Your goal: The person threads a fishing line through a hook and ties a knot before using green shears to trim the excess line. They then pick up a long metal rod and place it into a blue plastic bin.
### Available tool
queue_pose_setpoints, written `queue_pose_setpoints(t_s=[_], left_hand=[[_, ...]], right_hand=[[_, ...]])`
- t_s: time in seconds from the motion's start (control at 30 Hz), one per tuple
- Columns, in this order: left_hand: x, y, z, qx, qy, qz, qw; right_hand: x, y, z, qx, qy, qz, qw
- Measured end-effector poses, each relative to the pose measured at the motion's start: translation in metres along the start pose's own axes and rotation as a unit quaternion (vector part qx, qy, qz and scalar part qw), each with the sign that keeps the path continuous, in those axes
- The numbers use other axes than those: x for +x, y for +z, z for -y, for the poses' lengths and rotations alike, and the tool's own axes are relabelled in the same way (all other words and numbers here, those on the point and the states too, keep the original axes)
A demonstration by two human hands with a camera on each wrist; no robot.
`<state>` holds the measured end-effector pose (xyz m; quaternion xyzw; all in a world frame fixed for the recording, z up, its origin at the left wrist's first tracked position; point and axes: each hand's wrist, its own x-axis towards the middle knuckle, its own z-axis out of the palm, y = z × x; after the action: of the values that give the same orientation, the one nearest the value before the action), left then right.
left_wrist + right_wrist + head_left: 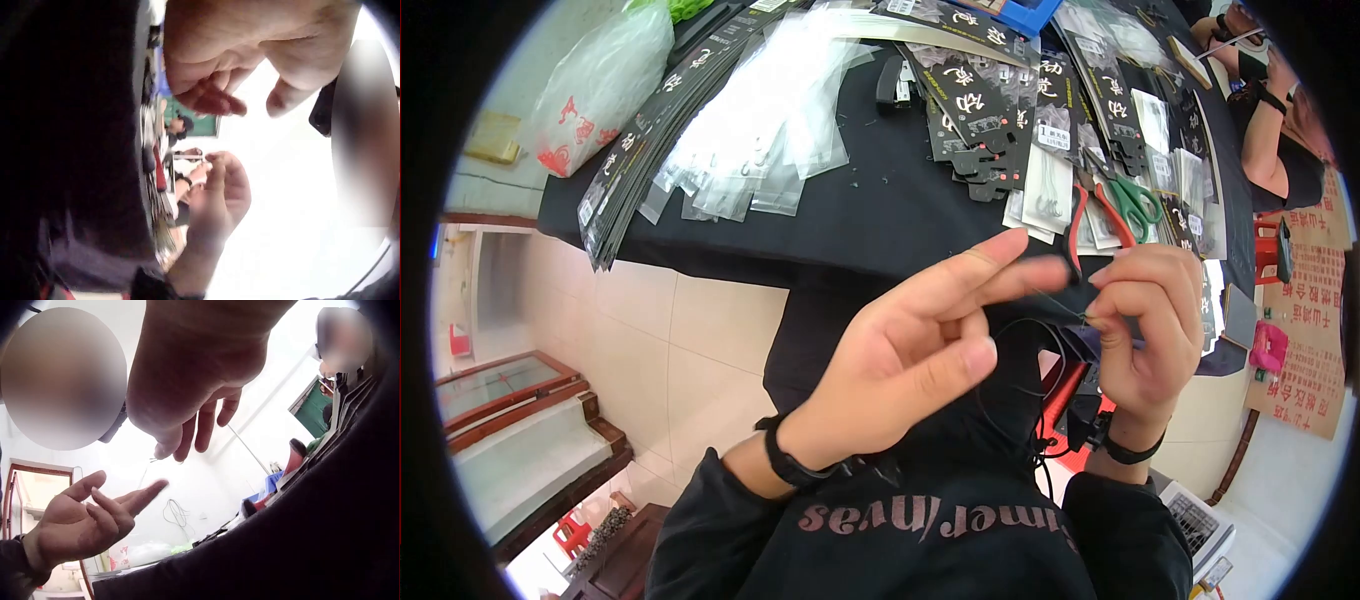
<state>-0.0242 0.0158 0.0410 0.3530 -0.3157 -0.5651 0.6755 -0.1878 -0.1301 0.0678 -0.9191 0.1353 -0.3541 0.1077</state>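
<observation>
My left hand (910,355) is raised in front of the table, index and middle fingers extended, the others bent, thumb apart. To its right, my right hand (1148,330) pinches a thin dark line (1055,302) between thumb and index finger. The line runs toward the left fingertips; whether it is looped on them, I cannot tell. In the right wrist view a tiny dark piece (154,460) shows at the right hand's (194,381) fingertips, with the left hand (87,525) below and apart. The left wrist view shows the left hand (262,50) above the right hand (219,194).
On the black-clothed table (880,220) are clear plastic sleeves (750,120), long black printed cards (635,160), a stapler (893,82), red-handled pliers (1076,235) and green-handled scissors (1138,205). A white bag (600,90) stands back left. Another person's arm (1262,150) is at the right.
</observation>
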Motion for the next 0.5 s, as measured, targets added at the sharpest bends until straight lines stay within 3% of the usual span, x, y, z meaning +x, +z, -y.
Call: queue_pose_setpoints(t_s=[0.07, 0.13, 0.23, 0.37, 0.5], left_hand=[[0.002, 0.0, 0.008, -0.09, -0.051, -0.012, 0.995], [0.006, 0.002, 0.012, -0.103, -0.043, -0.031, 0.993], [0.012, 0.007, 0.01, 0.103, -0.118, -0.073, 0.985], [0.019, 0.005, 0.004, 0.132, -0.175, -0.017, 0.975], [0.021, 0.001, 0.007, 0.094, -0.169, 0.006, 0.981]], right_hand=[[0.0, 0.003, 0.001, -0.006, 0.006, -0.003, 1.0], [0.001, 0.005, 0.0, -0.006, 0.01, -0.012, 1.0], [-0.001, 0.01, 0.0, 0.0, 0.002, -0.004, 1.0], [0.0, 0.011, 0.001, 0.005, -0.009, 0.01, 1.0], [-0.001, 0.011, 0.0, 0.014, -0.008, 0.008, 1.0]])
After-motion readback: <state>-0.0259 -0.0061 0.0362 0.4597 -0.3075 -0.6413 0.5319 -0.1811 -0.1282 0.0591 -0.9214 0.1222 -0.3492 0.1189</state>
